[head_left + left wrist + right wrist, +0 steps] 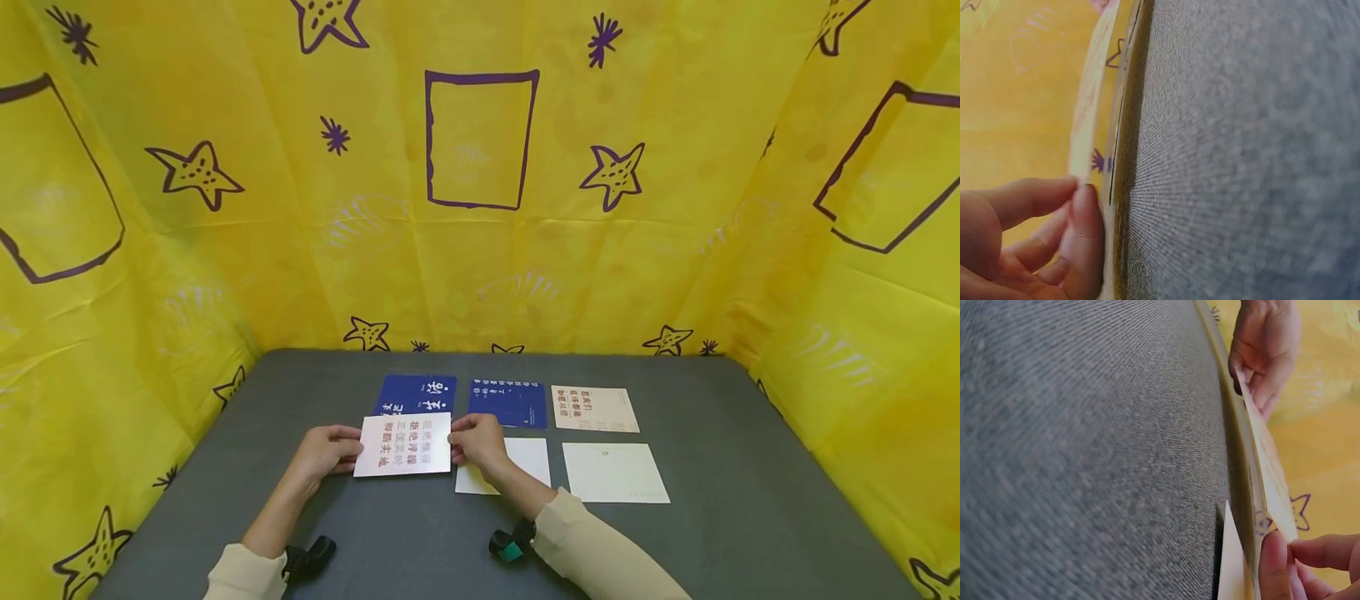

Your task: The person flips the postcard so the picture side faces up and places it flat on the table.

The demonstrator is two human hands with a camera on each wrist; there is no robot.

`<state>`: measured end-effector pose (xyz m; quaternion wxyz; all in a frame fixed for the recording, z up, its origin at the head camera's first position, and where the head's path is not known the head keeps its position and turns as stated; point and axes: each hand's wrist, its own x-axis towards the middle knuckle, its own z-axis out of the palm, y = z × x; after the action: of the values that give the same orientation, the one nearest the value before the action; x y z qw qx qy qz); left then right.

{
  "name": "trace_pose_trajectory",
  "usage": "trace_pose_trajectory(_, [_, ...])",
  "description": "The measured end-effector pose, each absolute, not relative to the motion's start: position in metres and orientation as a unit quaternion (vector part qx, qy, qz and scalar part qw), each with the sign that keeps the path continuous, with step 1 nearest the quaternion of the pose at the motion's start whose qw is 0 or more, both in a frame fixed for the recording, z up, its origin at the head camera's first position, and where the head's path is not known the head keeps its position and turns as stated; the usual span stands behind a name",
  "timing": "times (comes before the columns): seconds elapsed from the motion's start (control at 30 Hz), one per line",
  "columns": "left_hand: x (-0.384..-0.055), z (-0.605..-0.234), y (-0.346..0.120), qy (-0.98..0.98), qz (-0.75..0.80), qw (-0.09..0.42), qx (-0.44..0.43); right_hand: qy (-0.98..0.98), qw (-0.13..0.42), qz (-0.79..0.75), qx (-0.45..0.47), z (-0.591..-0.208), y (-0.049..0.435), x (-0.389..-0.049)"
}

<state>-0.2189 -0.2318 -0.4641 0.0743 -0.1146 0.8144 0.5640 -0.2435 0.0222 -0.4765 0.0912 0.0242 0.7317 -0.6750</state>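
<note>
Both hands hold one white card (402, 444) printed with columns of red and pale characters. My left hand (324, 454) pinches its left edge between thumb and fingers, also plain in the left wrist view. The right hand (480, 443) pinches the opposite edge; in the right wrist view its thumb and fingertip meet on the card (1269, 465). The card is raised over the table and overlaps the lower part of a blue card (416, 392) with white characters. A blank white card (528, 467) lies partly under my right forearm.
A second blue card (508, 404), a cream card (595, 408) with red characters and a pale card (617, 473) with a tiny mark lie to the right on the grey table (735, 467). Yellow patterned cloth (480, 250) walls the back and sides.
</note>
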Motion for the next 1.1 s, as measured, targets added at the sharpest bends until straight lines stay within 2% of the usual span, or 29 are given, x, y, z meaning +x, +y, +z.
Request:
trace_pose_trajectory(0.3, [-0.219,-0.465,-0.234,0.820,0.552,0.103,-0.113,0.754,0.103,-0.648,0.016,-0.476,0.021,-0.244])
trace_pose_trajectory(1.1, [-0.217,-0.458,-0.228,0.841,0.519,0.099,-0.114,0.768,0.122,-0.629,-0.019,-0.473,0.033,-0.241])
